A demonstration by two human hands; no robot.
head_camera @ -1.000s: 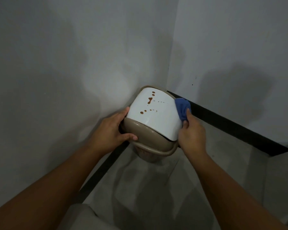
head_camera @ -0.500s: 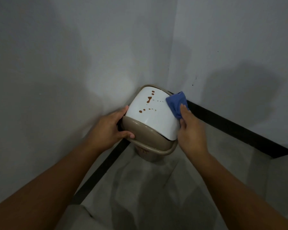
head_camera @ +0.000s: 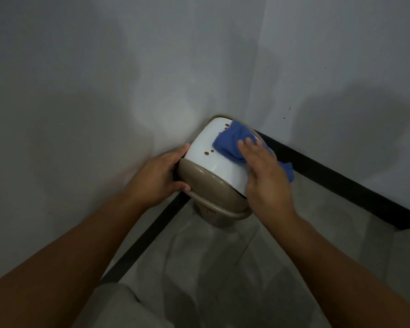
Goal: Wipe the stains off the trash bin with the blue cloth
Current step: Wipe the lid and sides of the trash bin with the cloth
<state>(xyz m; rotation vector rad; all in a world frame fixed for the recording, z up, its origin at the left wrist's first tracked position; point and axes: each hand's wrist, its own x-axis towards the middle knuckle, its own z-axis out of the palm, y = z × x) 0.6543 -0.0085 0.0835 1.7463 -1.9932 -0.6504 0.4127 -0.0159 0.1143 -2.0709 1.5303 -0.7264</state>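
Note:
A beige trash bin (head_camera: 208,185) with a white swing lid (head_camera: 206,143) stands in the room's corner. Brown stains (head_camera: 209,152) dot the lid's middle, and a few more show near its far edge. My left hand (head_camera: 161,176) grips the bin's left rim. My right hand (head_camera: 265,176) lies flat on the blue cloth (head_camera: 232,143), pressing it against the right half of the lid. One end of the cloth hangs off past my right hand. The bin's lower body is mostly hidden under the lid.
Two grey walls meet right behind the bin. A black skirting strip (head_camera: 341,185) runs along both walls at floor level. Grey floor (head_camera: 223,268) spreads in front of the bin. A pale rounded shape (head_camera: 118,306) sits at the bottom edge.
My right hand moved left with the blue cloth, from the lid's right edge onto the lid, covering most of the upper stains. The cloth has spread out. My left hand stayed put.

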